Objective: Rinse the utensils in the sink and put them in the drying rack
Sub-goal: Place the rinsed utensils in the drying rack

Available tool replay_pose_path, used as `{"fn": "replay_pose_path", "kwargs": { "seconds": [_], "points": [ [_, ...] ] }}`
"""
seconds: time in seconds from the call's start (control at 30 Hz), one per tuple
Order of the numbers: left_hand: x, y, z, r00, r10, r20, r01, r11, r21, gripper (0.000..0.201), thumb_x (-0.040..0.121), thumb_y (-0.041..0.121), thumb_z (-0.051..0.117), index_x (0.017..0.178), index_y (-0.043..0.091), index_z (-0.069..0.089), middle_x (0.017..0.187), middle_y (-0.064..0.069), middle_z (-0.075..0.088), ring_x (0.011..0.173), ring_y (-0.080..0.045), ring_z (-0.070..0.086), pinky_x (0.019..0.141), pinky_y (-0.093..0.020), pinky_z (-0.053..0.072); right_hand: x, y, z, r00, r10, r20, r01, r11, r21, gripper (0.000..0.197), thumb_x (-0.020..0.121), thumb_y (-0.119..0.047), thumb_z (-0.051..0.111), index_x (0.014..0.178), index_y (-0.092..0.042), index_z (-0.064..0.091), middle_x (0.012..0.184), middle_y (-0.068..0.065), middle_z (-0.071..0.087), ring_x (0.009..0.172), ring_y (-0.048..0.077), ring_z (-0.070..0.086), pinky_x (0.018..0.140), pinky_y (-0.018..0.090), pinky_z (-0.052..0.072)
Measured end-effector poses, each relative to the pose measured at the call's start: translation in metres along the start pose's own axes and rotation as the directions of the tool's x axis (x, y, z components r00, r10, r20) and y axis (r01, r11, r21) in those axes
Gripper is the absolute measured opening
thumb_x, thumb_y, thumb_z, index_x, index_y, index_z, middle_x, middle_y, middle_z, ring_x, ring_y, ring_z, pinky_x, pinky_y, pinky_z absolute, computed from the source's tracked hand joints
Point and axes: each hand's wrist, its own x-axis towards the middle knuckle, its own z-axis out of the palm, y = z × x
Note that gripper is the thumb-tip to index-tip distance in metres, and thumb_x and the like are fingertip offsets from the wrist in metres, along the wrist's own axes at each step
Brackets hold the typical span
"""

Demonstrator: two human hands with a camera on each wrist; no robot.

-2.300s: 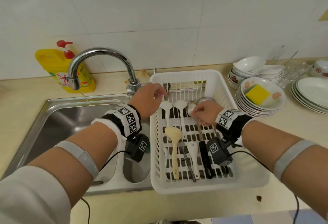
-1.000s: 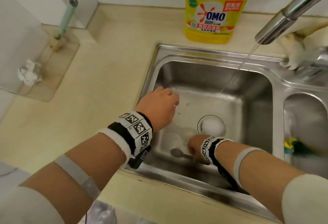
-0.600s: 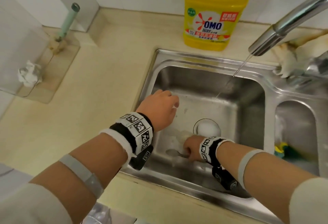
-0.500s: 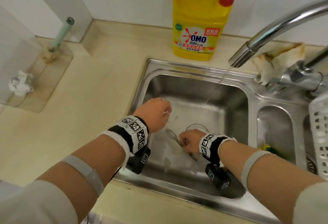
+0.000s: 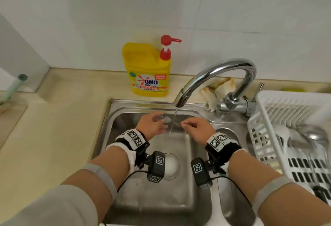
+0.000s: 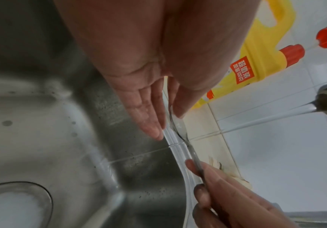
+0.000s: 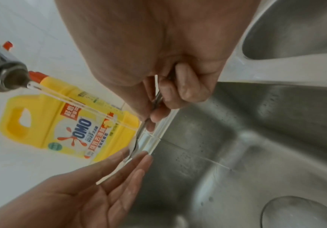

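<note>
A metal spoon [image 5: 168,118] is held level under the thin water stream from the faucet [image 5: 215,71], above the steel sink [image 5: 111,111]. My right hand [image 5: 184,123] pinches the spoon's handle [image 7: 154,100] between thumb and curled fingers. My left hand [image 5: 161,120] has straight fingers, and its thumb and fingertips [image 6: 153,131] touch the spoon bowl [image 6: 180,131]. The water runs across the spoon's neck. The white drying rack [image 5: 265,100] stands to the right of the sink and holds several blurred utensils.
A yellow detergent bottle [image 5: 148,75] with a red pump stands behind the sink. A white stopper [image 5: 170,164] sits in the drain. A narrow second basin [image 5: 232,199] lies between the sink and the rack. A rag [image 5: 220,87] lies behind the faucet.
My right hand picked the spoon off the sink floor and raised it under the stream. My left hand came up to the spoon bowl. The head view tilted upward.
</note>
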Motion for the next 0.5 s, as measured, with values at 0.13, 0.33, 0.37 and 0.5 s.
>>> {"fn": "replay_pose_path", "kwargs": {
  "seconds": [0.13, 0.33, 0.37, 0.5],
  "points": [
    [0.012, 0.002, 0.007, 0.998, 0.049, -0.026, -0.049, 0.999, -0.003, 0.027, 0.099, -0.006, 0.047, 0.117, 0.002, 0.066, 0.100, -0.019, 0.069, 0.076, -0.017, 0.072, 0.069, -0.021, 0.060, 0.005, -0.003, -0.012, 1.000, -0.004, -0.017, 0.005, 0.997, 0.071, 0.011, 0.093, -0.016, 0.067, 0.097, -0.015, 0.078, 0.069, -0.005, 0.068, 0.064, 0.001, 0.060, 0.064, 0.006, 0.044],
    [0.014, -0.004, 0.013, 1.000, 0.001, -0.025, -0.003, 0.995, -0.104, 0.022, 0.099, 0.001, 0.056, 0.117, -0.007, 0.066, 0.097, -0.019, 0.073, 0.074, -0.014, 0.075, 0.068, -0.021, 0.060, -0.003, -0.007, -0.019, 0.983, 0.075, -0.166, -0.012, 0.937, 0.350, 0.005, 0.088, -0.013, 0.074, 0.091, -0.009, 0.074, 0.073, 0.006, 0.075, 0.055, 0.006, 0.060, 0.053, 0.016, 0.046],
    [0.013, -0.005, 0.015, 1.000, 0.000, -0.021, -0.002, 0.995, -0.105, 0.023, 0.099, 0.002, 0.054, 0.116, -0.008, 0.066, 0.099, -0.019, 0.073, 0.075, -0.013, 0.075, 0.069, -0.021, 0.060, -0.003, -0.007, -0.019, 0.976, 0.103, -0.192, -0.018, 0.916, 0.401, 0.006, 0.088, -0.014, 0.074, 0.091, -0.008, 0.074, 0.074, 0.008, 0.075, 0.054, 0.009, 0.058, 0.051, 0.019, 0.045],
    [0.009, -0.005, 0.020, 0.999, -0.021, 0.036, 0.025, 0.991, -0.128, 0.017, 0.099, 0.000, 0.054, 0.099, -0.002, 0.071, 0.108, -0.016, 0.074, 0.079, -0.015, 0.075, 0.074, -0.022, 0.061, -0.005, -0.003, -0.020, 0.950, 0.200, -0.241, -0.039, 0.838, 0.544, 0.012, 0.090, -0.016, 0.072, 0.095, -0.005, 0.074, 0.079, 0.014, 0.075, 0.055, 0.014, 0.060, 0.052, 0.026, 0.046]
  ]
}}
